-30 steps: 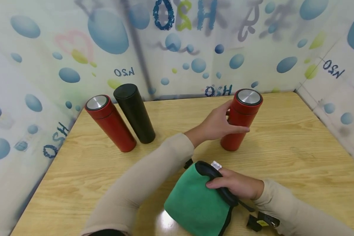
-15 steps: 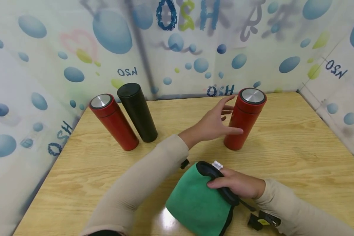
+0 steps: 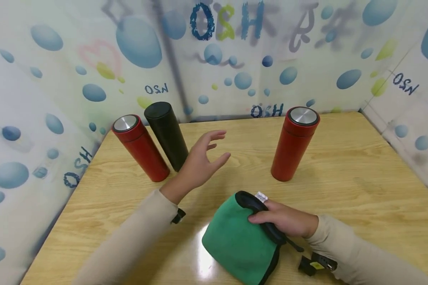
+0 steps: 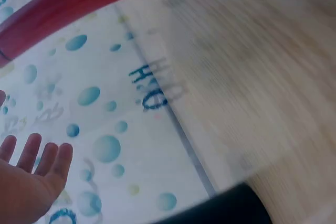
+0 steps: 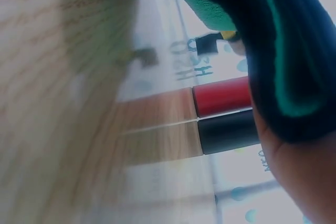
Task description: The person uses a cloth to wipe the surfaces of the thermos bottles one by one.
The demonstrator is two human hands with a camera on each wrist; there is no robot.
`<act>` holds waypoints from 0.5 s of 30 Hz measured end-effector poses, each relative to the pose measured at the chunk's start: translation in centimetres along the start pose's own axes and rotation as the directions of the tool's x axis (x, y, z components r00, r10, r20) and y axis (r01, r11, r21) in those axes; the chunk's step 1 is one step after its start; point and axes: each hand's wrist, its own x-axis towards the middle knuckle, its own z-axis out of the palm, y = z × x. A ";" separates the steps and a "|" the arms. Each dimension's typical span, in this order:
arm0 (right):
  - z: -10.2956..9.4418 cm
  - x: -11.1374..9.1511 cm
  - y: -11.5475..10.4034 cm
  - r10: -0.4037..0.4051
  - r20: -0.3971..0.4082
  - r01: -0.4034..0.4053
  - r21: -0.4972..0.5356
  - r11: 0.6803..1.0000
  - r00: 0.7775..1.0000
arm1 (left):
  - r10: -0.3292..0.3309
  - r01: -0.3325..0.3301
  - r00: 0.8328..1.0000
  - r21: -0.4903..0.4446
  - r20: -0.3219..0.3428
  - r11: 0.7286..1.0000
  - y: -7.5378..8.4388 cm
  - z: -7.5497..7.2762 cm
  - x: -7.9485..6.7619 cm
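My left hand (image 3: 199, 164) is in the air over the middle of the table, fingers spread and nothing in them. Beside it, partly behind the wrist, stands a black vacuum flask (image 3: 167, 134), with a red flask (image 3: 142, 150) to its left. A second red flask (image 3: 293, 146) with a silver lid top stands upright at the right, apart from both hands. My right hand (image 3: 289, 219) grips a folded green cloth (image 3: 239, 241) by its black-edged side, thumb on top. The left wrist view shows the open left hand (image 4: 31, 182); in the right wrist view the cloth (image 5: 294, 82) hides most of the fingers.
The wooden table (image 3: 360, 221) meets a wall covering (image 3: 235, 95) printed with blue drops at the back and on both sides. A small black device (image 3: 315, 264) is strapped at the right wrist, another (image 3: 178, 216) at the left.
My left hand has let go of the right-hand red flask and drawn back to the left, near the black flask. The right hand keeps holding the cloth in nearly the same place.
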 end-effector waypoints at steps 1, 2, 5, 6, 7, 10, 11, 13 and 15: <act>0.0 0.0 0.0 0.007 -0.010 -0.007 -0.008 1.000 1.000 | -0.008 0.008 1.000 0.011 -0.027 1.000 -0.2 -0.5 -0.6; -0.1 0.0 0.0 0.013 -0.021 -0.014 -0.014 1.000 1.000 | -0.013 0.014 0.998 0.023 -0.055 1.000 -0.4 -1.0 -1.1; -0.1 0.1 0.1 0.028 -0.052 -0.029 -0.024 0.999 0.998 | -0.007 0.015 0.990 0.056 -0.142 0.998 -1.0 -2.4 -2.8; -0.1 0.1 0.2 0.031 -0.057 -0.032 -0.025 0.999 0.998 | 0.003 0.009 0.985 0.068 -0.174 0.998 -1.2 -2.8 -3.3; -0.1 0.1 0.2 0.033 -0.063 -0.035 -0.027 0.999 0.997 | 0.015 0.000 0.978 0.071 -0.210 0.997 -1.4 -3.2 -3.9; 0.0 0.1 0.2 0.041 -0.080 -0.044 -0.044 0.998 0.996 | 0.069 -0.041 0.933 0.085 -0.352 0.996 -2.0 -4.5 -5.4; 0.1 0.1 0.2 0.043 -0.083 -0.048 -0.051 0.998 0.996 | 0.087 -0.053 0.910 0.096 -0.406 0.994 -2.2 -4.9 -5.9; 0.1 0.1 0.1 0.051 -0.093 -0.057 -0.062 0.996 0.994 | 0.112 -0.067 0.849 0.105 -0.516 0.992 -2.5 -5.8 -6.7; 0.2 0.1 0.1 0.056 -0.100 -0.063 -0.069 0.996 0.993 | 0.119 -0.064 0.780 0.112 -0.615 0.992 -2.9 -6.7 -7.4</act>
